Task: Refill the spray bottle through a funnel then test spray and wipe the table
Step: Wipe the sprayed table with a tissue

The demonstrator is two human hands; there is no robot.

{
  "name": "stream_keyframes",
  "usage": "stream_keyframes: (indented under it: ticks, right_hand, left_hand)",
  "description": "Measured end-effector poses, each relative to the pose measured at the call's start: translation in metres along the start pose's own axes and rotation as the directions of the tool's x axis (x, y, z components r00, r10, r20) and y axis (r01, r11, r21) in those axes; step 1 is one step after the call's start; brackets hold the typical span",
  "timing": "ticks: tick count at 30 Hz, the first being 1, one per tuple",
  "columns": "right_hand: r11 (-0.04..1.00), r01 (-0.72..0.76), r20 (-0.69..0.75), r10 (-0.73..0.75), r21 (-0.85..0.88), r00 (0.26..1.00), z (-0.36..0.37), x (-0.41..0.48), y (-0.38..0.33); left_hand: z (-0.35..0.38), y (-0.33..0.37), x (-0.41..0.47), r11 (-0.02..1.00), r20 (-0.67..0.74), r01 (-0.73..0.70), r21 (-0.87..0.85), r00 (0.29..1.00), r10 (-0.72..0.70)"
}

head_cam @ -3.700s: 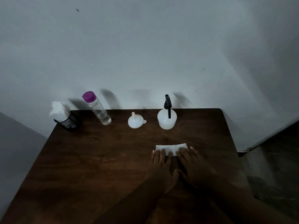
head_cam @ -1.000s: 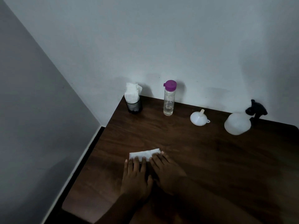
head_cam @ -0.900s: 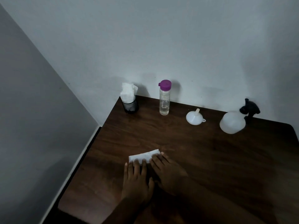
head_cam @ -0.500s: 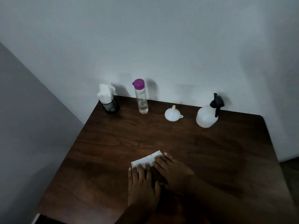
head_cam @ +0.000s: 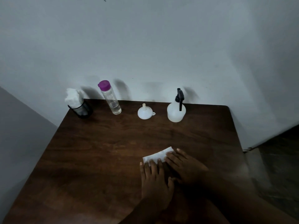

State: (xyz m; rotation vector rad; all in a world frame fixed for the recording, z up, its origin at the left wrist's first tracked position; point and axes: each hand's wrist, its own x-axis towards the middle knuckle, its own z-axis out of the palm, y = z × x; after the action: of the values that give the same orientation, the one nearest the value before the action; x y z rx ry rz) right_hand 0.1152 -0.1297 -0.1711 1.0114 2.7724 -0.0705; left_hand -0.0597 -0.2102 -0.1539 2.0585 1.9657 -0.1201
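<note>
A dark wooden table [head_cam: 97,159] stands against a pale grey wall [head_cam: 145,46] in dim light. The white spray bottle [head_cam: 175,113] with its black trigger head stands upright near the table's far edge. Just left of the spray bottle a white funnel [head_cam: 144,113] sits mouth-down with its spout pointing up. Farther left of it stands a clear bottle [head_cam: 111,101] with a purple cap (a little clear liquid shows near its base). Farthest left of the spray bottle is a black holder [head_cam: 82,109] stuffed with white tissues.

Well in front of the spray bottle, toward the person, a folded white tissue [head_cam: 159,155] lies flat on the wood. Both hands rest on it side by side. The left hand [head_cam: 155,181] lies palm-down, fingers straight and close together, fingertips on the tissue's near-left part. The right hand [head_cam: 186,167] lies flat too, its straight fingers pressing the tissue's right part, nothing gripped.
</note>
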Motion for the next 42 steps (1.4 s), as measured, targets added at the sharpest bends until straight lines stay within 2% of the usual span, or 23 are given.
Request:
stream_keyframes:
  ticks: [4,10,18,20,23,26,30,34,37,38,42]
  right_hand:
    - [0.992,-0.120,0.020,0.121,-0.022,0.992,0.007,-0.032,0.015]
    - [0.962,-0.273,-0.064,0.274,0.026,0.960,0.017,-0.073,0.024]
    - [0.828,-0.525,0.028,0.530,0.197,0.847,0.038,-0.101,-0.006]
    - [0.778,-0.576,0.097,0.571,0.251,0.815,0.034,-0.099,-0.026]
    - [0.738,-0.625,0.167,0.603,0.255,0.780,0.029,-0.093,-0.055]
    - [0.711,-0.662,0.157,0.645,0.236,0.748,0.027,-0.081,-0.079]
    - [0.646,-0.700,0.071,0.717,0.304,0.693,0.021,-0.065,-0.108]
    - [0.630,-0.699,0.061,0.726,0.338,0.685,0.006,-0.043,-0.133]
    - [0.607,-0.716,0.186,0.703,0.345,0.686,-0.001,-0.021,-0.151]
    - [0.603,-0.715,0.169,0.711,0.354,0.683,-0.003,-0.014,-0.157]
    - [0.651,-0.693,0.209,0.664,0.310,0.718,-0.012,0.018,-0.180]
  left_hand:
    - [0.004,0.030,0.008,0.997,0.014,-0.071,-0.022,0.997,0.071]
    - [0.009,0.060,0.021,0.971,0.009,-0.239,0.010,0.971,0.239]
    - [0.000,0.058,0.031,0.891,0.113,-0.454,0.027,0.887,0.448]
    - [-0.003,0.049,0.032,0.861,0.131,-0.506,0.043,0.857,0.497]
    - [-0.009,0.036,0.035,0.812,0.179,-0.578,0.075,0.809,0.559]
    - [-0.018,0.020,0.039,0.750,0.217,-0.653,0.106,0.751,0.624]
    - [-0.021,-0.009,0.041,0.689,0.238,-0.711,0.139,0.700,0.674]
    - [-0.020,-0.044,0.040,0.668,0.268,-0.726,0.165,0.685,0.678]
    - [-0.024,-0.071,0.038,0.651,0.265,-0.736,0.185,0.675,0.688]
    - [-0.026,-0.080,0.037,0.640,0.259,-0.744,0.193,0.668,0.698]
    - [-0.038,-0.118,0.033,0.630,0.266,-0.749,0.207,0.662,0.701]
